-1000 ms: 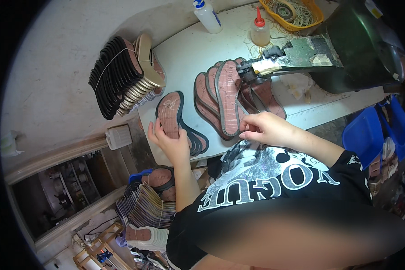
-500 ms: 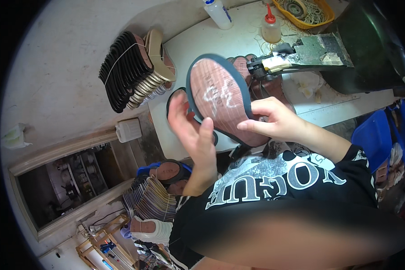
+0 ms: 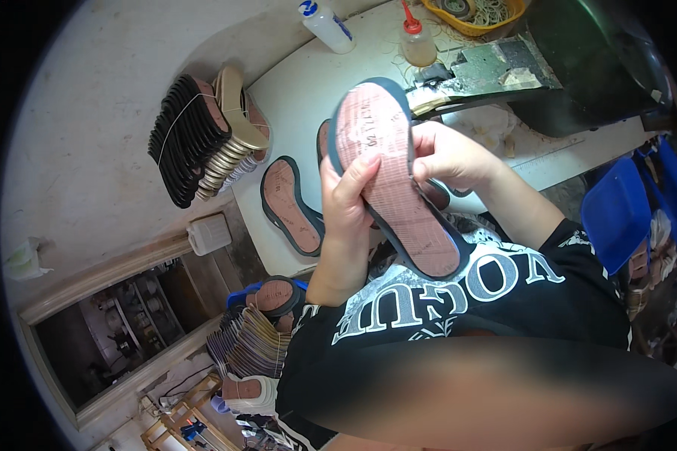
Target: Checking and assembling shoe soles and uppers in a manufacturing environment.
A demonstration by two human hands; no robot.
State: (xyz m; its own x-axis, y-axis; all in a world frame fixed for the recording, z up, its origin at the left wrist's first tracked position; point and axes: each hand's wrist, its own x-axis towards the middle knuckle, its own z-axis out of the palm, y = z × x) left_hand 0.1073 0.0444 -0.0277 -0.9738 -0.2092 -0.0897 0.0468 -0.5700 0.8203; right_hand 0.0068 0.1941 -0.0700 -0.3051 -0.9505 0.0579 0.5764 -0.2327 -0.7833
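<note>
At frame centre, the left hand (image 3: 347,197) and right hand (image 3: 438,154) pinched a pink insole with dark rubber rim (image 3: 393,177) above the white workbench (image 3: 308,98); a loose fingertip grip could let it drop.

Even, fairly bright light falls from above onto the pale surface (image 3: 308,90), throwing only soft shadows. The fisheye bends the surface's edges hard toward the rim, and the corners of the frame go fully black. A smeared, blurred band lies across the bottom of the picture. The lower left recess sits dim. No strong glare anywhere.
</note>
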